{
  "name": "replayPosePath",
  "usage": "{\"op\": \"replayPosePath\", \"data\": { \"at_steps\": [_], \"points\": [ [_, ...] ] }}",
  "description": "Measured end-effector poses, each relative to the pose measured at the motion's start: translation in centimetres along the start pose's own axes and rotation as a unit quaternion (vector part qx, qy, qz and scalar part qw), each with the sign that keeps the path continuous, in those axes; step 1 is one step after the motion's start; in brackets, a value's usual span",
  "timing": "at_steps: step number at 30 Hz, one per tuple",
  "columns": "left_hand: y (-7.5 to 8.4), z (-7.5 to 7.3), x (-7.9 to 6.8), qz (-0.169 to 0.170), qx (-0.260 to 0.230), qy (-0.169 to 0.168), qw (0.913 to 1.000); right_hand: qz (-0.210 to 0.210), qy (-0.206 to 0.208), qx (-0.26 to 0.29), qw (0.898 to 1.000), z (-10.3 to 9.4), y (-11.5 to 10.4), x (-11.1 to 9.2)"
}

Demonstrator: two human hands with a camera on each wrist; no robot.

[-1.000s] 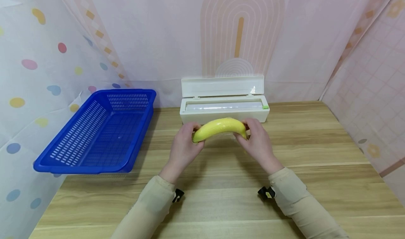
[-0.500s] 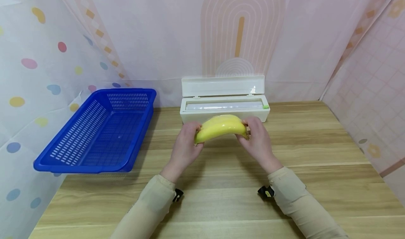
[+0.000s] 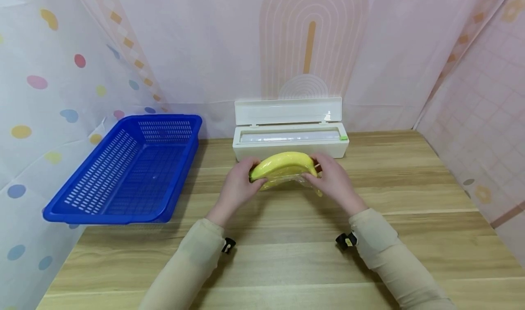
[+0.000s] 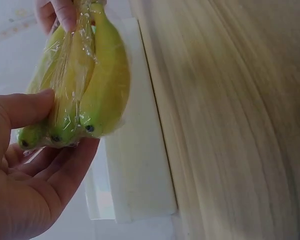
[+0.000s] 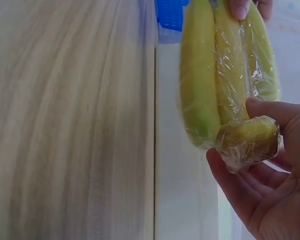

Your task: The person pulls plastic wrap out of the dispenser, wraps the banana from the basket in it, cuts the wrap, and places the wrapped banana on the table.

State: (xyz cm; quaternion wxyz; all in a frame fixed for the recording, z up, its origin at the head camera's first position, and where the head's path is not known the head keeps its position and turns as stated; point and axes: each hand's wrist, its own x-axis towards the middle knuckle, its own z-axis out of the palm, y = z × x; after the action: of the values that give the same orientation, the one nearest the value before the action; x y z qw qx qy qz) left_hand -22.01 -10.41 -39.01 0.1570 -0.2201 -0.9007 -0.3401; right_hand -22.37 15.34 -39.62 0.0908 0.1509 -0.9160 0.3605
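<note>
A bunch of bananas in clear plastic wrap is held up between both hands. My left hand grips the end with the dark tips, thumb on the near side and fingers beneath, as the left wrist view shows. At the stem end my right hand holds on, its thumb on the film close to the thick brown stem. Film bunches around that stem. In the head view, crinkled wrap shows along the bunch's lower edge. Parts of the fingers are hidden behind the fruit.
Just behind the bananas stands a white wrap dispenser, lid raised, a roll of film inside and a green piece at its right end. A blue plastic basket is on the left. Patterned cloth walls border the wooden table.
The bunch first tipped to show more of its top, then turned back, so the crinkled wrap along its lower edge now shows. Both hands have kept hold; dispenser and basket are unmoved.
</note>
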Motion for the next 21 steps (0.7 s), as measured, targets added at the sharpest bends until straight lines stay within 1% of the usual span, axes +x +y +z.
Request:
{"op": "replayPosePath", "data": {
  "at_steps": [5, 9, 12, 15, 21],
  "points": [
    [-0.5, 0.2, 0.5, -0.036, -0.015, -0.026, 0.9989, 0.013, -0.025, 0.005, 1.0, 0.1, 0.6, 0.6],
    [-0.7, 0.4, 1.0, -0.065, -0.019, -0.047, 0.9966, 0.016, -0.029, 0.023, 0.999, 0.2, 1.1, 0.8],
    [-0.9, 0.5, 1.4, -0.079, -0.019, -0.057, 0.9951, 0.02, -0.031, 0.035, 0.999, 0.2, 1.4, 0.9],
    [-1.2, 0.8, 1.6, -0.082, -0.019, -0.058, 0.9948, 0.024, -0.033, 0.044, 0.998, 0.2, 1.7, 1.0],
    [-1.4, 1.5, 1.6, -0.069, -0.019, -0.048, 0.9963, 0.021, -0.039, 0.052, 0.998, 0.3, 2.2, 0.9]
  ]
}}
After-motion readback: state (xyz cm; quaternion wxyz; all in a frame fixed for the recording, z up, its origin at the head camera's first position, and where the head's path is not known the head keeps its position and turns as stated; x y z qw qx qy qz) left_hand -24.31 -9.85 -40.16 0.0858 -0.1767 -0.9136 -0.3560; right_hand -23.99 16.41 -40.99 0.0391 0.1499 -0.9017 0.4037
